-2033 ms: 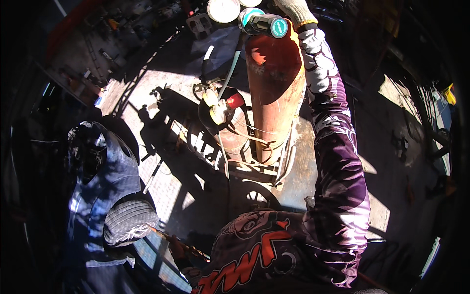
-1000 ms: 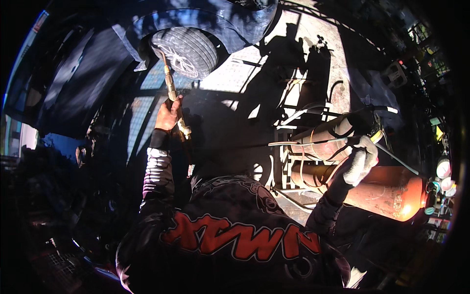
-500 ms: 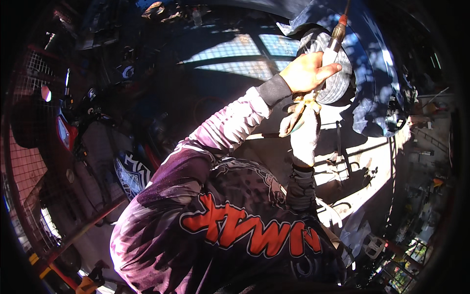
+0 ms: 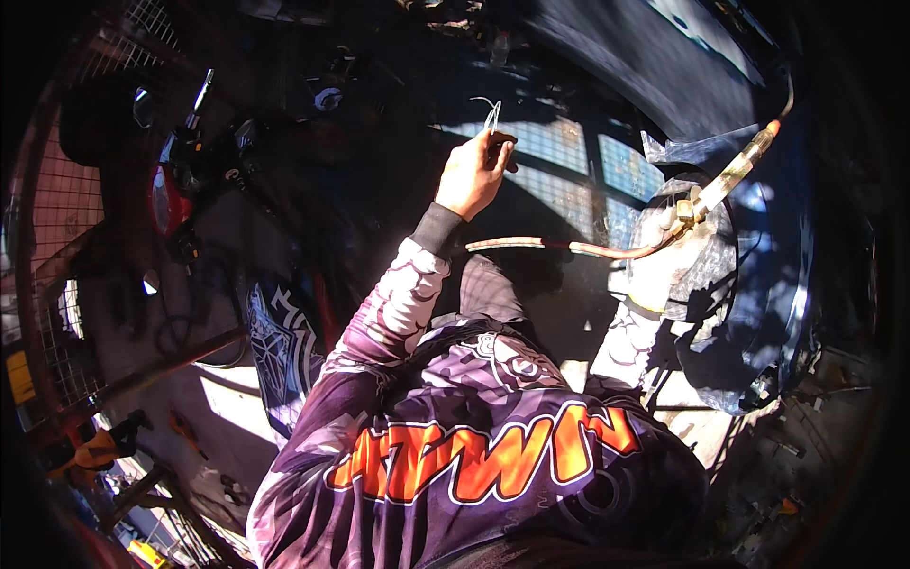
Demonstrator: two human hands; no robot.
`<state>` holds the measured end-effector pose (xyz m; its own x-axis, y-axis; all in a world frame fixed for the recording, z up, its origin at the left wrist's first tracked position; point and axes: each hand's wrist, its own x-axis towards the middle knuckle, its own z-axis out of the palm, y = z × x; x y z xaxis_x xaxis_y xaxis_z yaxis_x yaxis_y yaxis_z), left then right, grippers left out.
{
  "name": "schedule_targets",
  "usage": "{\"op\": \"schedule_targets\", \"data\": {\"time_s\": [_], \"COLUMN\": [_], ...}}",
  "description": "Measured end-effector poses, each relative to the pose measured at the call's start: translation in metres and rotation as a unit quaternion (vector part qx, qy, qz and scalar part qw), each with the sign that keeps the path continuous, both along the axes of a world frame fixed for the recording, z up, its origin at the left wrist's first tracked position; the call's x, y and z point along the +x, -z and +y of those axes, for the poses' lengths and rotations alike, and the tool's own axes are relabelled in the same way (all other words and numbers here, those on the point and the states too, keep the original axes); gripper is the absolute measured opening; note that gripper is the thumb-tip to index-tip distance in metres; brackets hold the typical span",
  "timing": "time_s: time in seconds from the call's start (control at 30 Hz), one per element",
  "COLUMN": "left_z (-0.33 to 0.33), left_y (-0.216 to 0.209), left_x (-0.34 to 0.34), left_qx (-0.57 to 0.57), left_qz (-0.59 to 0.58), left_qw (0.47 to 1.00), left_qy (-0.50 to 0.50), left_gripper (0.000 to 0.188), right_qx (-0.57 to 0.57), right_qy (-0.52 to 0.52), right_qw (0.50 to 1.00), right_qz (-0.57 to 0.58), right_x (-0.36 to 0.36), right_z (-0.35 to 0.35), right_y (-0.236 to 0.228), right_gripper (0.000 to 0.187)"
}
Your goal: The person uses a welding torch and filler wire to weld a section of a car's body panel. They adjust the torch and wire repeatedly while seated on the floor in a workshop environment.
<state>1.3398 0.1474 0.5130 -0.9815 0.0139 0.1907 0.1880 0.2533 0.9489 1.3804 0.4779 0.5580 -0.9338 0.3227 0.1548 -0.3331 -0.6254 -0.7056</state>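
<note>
My right hand (image 4: 659,251), in a pale glove washed out by sunlight, is closed round the rear of a gas torch (image 4: 725,187). The torch has a brass valve by the glove, a long pale barrel and a thin bent tip pointing up and right. A reddish hose (image 4: 607,251) trails left from its back end. To the left, my bare left hand (image 4: 471,175) is closed on a small dark piece with thin bent wire (image 4: 493,116) standing up from it; its exact kind is unclear. Behind the glove shows part of a wheel (image 4: 716,275).
A dark blue vehicle body (image 4: 773,275) curves along the right, with a torn-looking edge near the wheel. A red motorbike (image 4: 171,199) stands at the left beside wire mesh (image 4: 71,185). Tools lie on the lower left floor, including orange-handled pliers (image 4: 185,427).
My left hand has left the torch barrel and moved left, now gripping the dark piece with wire. The torch now leans further right in my right hand. The view has shifted.
</note>
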Motion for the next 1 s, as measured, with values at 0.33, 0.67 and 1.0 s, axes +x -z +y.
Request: {"op": "schedule_targets", "data": {"time_s": [0.33, 0.67, 1.0], "left_z": [-0.261, -0.35, -0.422], "left_y": [0.184, 0.145, 0.114], "left_x": [-0.064, -0.25, -0.495], "left_qx": [-0.239, 0.079, 0.089], "left_qz": [-0.372, -0.247, -0.215], "left_qw": [0.892, 0.935, 0.951], "left_qy": [-0.088, -0.239, -0.203], "left_gripper": [0.046, 0.02, 0.029], "right_qx": [0.01, -0.084, -0.161], "right_qy": [0.075, 0.341, 0.374], "right_qw": [0.958, 0.876, 0.849], "right_qz": [-0.278, -0.33, -0.336], "right_x": [-0.202, -0.388, -0.53], "right_z": [-0.087, -0.067, -0.14], "right_y": [0.094, 0.156, 0.204], "right_gripper": [0.029, 0.042, 0.042]}}
